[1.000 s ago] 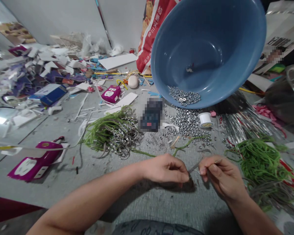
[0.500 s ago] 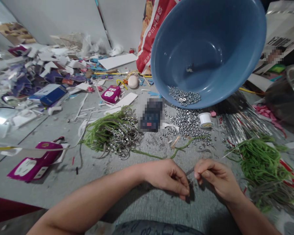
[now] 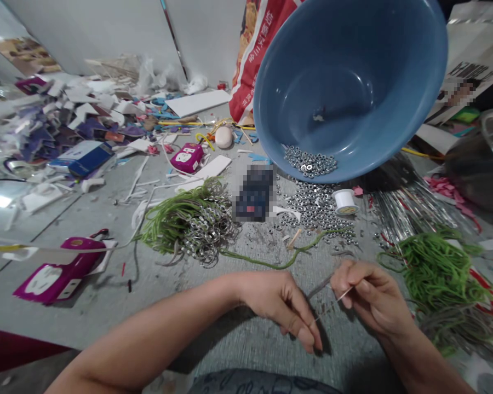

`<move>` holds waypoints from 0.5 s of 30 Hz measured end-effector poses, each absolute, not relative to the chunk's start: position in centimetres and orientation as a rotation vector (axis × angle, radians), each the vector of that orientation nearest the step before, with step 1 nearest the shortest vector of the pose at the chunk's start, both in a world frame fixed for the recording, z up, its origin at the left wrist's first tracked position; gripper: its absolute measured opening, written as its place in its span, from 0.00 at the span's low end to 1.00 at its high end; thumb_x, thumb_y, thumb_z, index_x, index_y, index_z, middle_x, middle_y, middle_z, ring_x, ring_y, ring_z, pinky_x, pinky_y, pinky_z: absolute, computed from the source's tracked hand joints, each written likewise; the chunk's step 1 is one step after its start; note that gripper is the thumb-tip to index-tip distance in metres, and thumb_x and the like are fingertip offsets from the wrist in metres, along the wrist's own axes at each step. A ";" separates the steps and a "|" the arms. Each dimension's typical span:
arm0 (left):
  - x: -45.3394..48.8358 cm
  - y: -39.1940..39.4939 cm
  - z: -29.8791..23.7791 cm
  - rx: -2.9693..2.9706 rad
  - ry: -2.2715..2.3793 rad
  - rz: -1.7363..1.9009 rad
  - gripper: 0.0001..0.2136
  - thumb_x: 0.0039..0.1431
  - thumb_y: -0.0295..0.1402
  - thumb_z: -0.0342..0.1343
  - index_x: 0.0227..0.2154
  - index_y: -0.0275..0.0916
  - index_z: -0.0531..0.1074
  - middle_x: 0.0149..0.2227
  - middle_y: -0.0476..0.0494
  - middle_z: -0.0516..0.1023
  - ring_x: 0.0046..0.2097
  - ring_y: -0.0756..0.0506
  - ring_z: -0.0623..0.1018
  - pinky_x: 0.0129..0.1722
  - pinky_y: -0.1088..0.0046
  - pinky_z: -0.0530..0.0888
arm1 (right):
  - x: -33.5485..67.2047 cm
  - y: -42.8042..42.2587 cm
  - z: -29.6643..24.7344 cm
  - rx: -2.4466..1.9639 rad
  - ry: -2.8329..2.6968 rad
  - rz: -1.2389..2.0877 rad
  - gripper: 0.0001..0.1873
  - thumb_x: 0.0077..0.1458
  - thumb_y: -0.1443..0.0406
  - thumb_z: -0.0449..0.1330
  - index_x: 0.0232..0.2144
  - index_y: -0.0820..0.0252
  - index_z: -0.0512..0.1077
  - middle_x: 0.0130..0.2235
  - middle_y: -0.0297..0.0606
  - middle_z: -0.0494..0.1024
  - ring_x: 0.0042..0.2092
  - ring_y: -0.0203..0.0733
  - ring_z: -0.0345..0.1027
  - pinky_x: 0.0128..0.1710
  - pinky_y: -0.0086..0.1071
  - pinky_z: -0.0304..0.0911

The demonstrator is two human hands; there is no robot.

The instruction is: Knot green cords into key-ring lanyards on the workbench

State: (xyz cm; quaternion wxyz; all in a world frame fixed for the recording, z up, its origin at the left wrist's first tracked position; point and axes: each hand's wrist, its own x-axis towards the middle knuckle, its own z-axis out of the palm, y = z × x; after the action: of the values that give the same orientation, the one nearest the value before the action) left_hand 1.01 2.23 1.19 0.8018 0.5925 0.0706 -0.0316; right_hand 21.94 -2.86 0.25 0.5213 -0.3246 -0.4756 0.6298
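Observation:
My left hand (image 3: 285, 309) is low over the table, its thumb and fingers pinched together. A grey cord (image 3: 321, 284) stretches between it and my right hand (image 3: 372, 295), whose fingers are also closed. From the right fingertips a thin pale strand (image 3: 345, 294) slants down toward the left fingers; whether it is thread or a needle I cannot make out. Just beyond both hands lies a green cord (image 3: 271, 264). Farther off are a bundle of green cords with metal rings (image 3: 197, 221), scattered small metal nuts (image 3: 320, 210) and a white thread spool (image 3: 345, 202).
A tilted blue basin (image 3: 349, 126) with more nuts stands at the back. Green and grey cords (image 3: 439, 268) are heaped on the right, beside silvery strands (image 3: 406, 200). Left are a purple power strip (image 3: 61, 271) and piled scraps (image 3: 78, 115). A dark blurred object (image 3: 254, 191) lies mid-table.
My left fingertips have moved slightly down and toward me. My right hand has shifted a little right, and the thin strand now points down-left from its fingertips.

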 end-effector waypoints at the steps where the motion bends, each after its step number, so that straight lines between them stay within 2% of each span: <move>1: 0.9 2.3 1.2 1.222 0.127 -0.075 0.17 0.52 0.44 0.57 0.39 0.36 0.76 0.31 0.46 0.78 0.35 0.49 0.75 0.32 0.75 0.71 | 22.0 -2.8 0.3 -0.784 -1.112 1.492 0.04 0.52 0.59 0.60 0.29 0.50 0.74 0.25 0.31 0.70 0.21 0.30 0.62 0.20 0.26 0.59; 6: 0.1 2.7 1.2 0.892 0.057 -0.011 0.16 0.48 0.42 0.60 0.35 0.36 0.78 0.30 0.44 0.79 0.30 0.49 0.77 0.30 0.75 0.73 | 22.0 -2.7 0.3 -0.778 -1.100 1.413 0.03 0.50 0.60 0.61 0.30 0.48 0.75 0.27 0.32 0.70 0.21 0.30 0.62 0.21 0.29 0.60; 11: 0.4 2.3 0.5 0.652 0.034 0.175 0.15 0.44 0.41 0.63 0.34 0.39 0.78 0.30 0.43 0.80 0.26 0.47 0.78 0.26 0.72 0.74 | 21.6 -2.7 0.0 -0.790 -1.144 1.325 0.05 0.49 0.62 0.62 0.31 0.48 0.77 0.26 0.35 0.71 0.24 0.33 0.65 0.18 0.25 0.60; 15: 1.0 1.9 0.2 0.603 -0.060 0.364 0.12 0.48 0.40 0.61 0.36 0.42 0.77 0.34 0.44 0.81 0.26 0.47 0.79 0.26 0.73 0.74 | 21.7 -2.8 -0.3 -0.811 -1.190 1.273 0.06 0.50 0.63 0.62 0.33 0.49 0.78 0.27 0.35 0.72 0.25 0.33 0.65 0.19 0.25 0.62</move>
State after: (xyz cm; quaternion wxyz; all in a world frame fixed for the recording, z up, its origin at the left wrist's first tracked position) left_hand 0.98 1.92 0.24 0.9382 0.2954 -0.0292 0.1781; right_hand 21.66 -2.82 -0.28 0.5726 -0.3457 -0.5076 0.5430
